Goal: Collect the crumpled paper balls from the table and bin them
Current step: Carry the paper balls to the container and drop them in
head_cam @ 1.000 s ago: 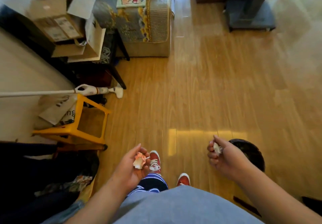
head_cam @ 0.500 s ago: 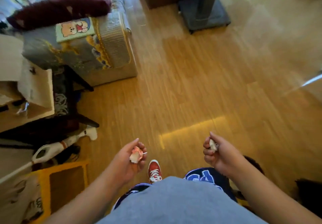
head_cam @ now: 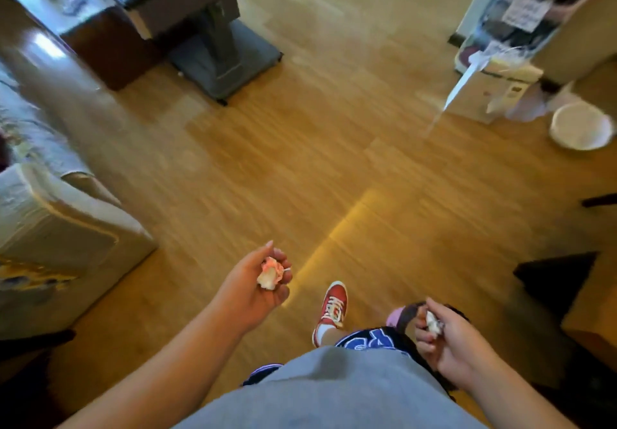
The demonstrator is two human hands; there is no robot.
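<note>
Pink-tinged paper ball (head_cam: 268,273), crumpled tight, sits in my left hand (head_cam: 253,290), the fingers curled round it from below and the thumb raised beside it. A smaller white paper ball (head_cam: 433,322) is pinched between the thumb and bent fingers of my right hand (head_cam: 447,342), held low beside my hip. Both hands hang over the wooden floor (head_cam: 300,168), above my grey shirt (head_cam: 334,392) and blue shorts (head_cam: 370,340), with one red shoe (head_cam: 332,312) planted between them.

Ahead, the boards run wide and bare through the middle of the room. A pale sofa arm (head_cam: 60,228) closes the left edge, near my left forearm. Farther off, a grey pedestal base (head_cam: 223,58) stands on the floor at upper left. Dark furniture (head_cam: 554,281) juts in from the right edge, near my right hand.

At upper right, well apart from both hands, a white round tub (head_cam: 577,126) rests on the floor just beside a pale box (head_cam: 494,95). The tub's inside looks white; whether anything lies in it cannot be told through the blur. What the box holds is hidden.
</note>
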